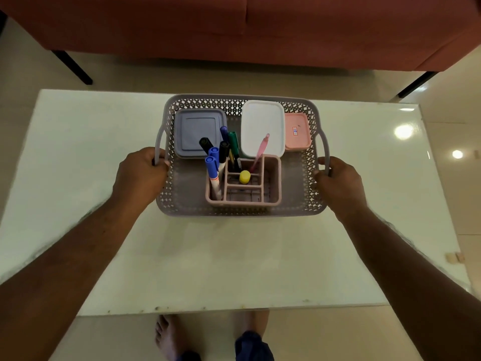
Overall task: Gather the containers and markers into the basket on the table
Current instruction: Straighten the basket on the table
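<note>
Perforated grey plastic basket (182, 194) on white table (78, 204).
Pink plastic marker organiser (270, 178) at 6 o'clock inside; three lidded containers at 12.

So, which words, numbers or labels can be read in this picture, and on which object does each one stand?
"18", or something close to it: small dark characters on a red-framed white sticker on the pink container's lid, turned sideways; the reading is uncertain.
Print on the white barrel of the blue-capped marker in the pink organizer: a reddish band with marks, too small to read.
Nothing readable shows on the grey container, the white container or the basket.
</note>
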